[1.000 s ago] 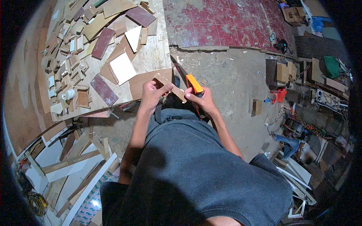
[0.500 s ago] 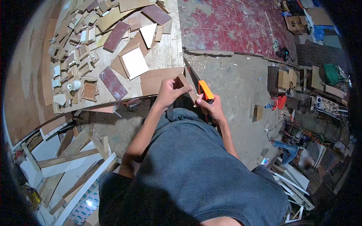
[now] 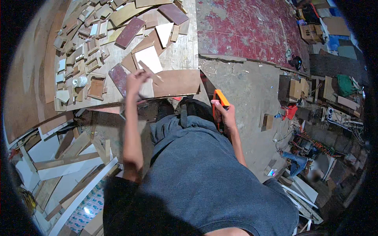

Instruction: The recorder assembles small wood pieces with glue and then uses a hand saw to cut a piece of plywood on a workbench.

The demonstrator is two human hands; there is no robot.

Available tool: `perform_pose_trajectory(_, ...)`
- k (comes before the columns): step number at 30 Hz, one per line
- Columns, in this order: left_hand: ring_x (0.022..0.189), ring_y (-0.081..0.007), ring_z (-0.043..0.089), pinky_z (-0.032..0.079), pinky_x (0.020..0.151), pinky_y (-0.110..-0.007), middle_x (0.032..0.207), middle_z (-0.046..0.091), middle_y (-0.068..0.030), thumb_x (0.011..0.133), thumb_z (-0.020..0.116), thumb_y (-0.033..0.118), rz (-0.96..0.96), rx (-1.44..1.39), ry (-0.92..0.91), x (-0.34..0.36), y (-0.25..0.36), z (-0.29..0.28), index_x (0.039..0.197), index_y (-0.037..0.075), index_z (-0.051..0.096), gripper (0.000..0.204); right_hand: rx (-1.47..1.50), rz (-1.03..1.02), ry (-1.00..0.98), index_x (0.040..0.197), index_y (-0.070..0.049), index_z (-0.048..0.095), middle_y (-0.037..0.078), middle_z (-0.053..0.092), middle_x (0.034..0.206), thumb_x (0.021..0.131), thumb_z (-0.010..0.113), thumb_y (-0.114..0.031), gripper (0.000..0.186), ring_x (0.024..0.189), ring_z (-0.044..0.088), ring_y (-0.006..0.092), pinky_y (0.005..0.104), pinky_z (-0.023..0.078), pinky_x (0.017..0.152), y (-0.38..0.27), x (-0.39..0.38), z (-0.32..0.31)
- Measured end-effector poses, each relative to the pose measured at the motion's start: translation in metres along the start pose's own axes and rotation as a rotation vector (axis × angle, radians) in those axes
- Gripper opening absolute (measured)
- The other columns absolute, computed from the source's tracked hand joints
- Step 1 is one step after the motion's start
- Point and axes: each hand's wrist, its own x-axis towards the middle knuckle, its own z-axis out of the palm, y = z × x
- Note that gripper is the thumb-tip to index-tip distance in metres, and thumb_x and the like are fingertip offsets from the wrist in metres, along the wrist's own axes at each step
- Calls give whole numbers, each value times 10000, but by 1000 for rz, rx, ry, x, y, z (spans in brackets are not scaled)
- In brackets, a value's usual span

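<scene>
My right hand [image 3: 227, 115] is closed round the orange and black handle of a hand saw [image 3: 221, 98]. The saw's dark blade points up and away, past the table's near right corner. Out over the table, my left hand [image 3: 136, 82] is smeared by motion. A blurred brown streak shows by its fingers, and I cannot tell whether they still hold anything. Beneath and beside it are a dark red board [image 3: 119, 78] and a white square piece [image 3: 149, 59]. A flat brown board [image 3: 177, 82] lies along the table's front edge.
Many small wooden frames and offcuts cover the left of the table, with a spiral bulb [image 3: 80, 82] among them. Long scrap boards [image 3: 69, 161] are heaped on the floor at lower left. Boxes, cables and another person [image 3: 299, 160] are at the right.
My left hand has left the saw side and swung left over the table. The brown wooden piece it held beside the saw is no longer there. My right hand still holds the saw.
</scene>
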Motion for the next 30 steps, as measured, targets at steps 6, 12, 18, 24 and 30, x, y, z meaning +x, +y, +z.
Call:
perform_pose_trajectory(6,638,-92,625,498,572,-239,734,692,-46,809,736,126,-52,250,113,95,-55,-87,918,-31,727,191,-50,79,62,966,-42,711,-53,556,657,892,682,-302,272,528,449,42,233,312,478,7,-3,10)
perform_pose_trajectory(12,563,-93,588,463,514,-258,687,676,-49,816,722,180,-51,430,-3,129,-80,-88,845,-18,724,200,-28,32,147,986,-36,719,-49,556,665,897,673,-316,297,545,450,39,232,313,490,16,-12,15)
perform_pose_trajectory(18,567,-88,577,445,502,-235,665,640,-23,821,721,183,-75,412,-12,123,-74,-80,799,-9,707,194,-10,23,165,981,-28,715,-55,537,624,913,654,-301,288,489,416,37,234,285,457,17,-16,18)
perform_pose_trajectory(24,642,-85,577,448,538,-228,783,643,-22,835,719,173,-109,-122,-69,66,-26,-58,910,13,671,184,41,61,244,959,-24,704,-43,541,616,891,678,-319,304,494,430,44,241,308,464,18,-11,20)
perform_pose_trajectory(30,737,-119,592,476,628,-242,854,622,-42,870,662,98,-100,-706,-141,-24,10,-23,957,37,591,127,-175,-102,370,914,-27,711,-27,610,713,850,720,-337,317,575,495,76,236,398,536,50,49,11)
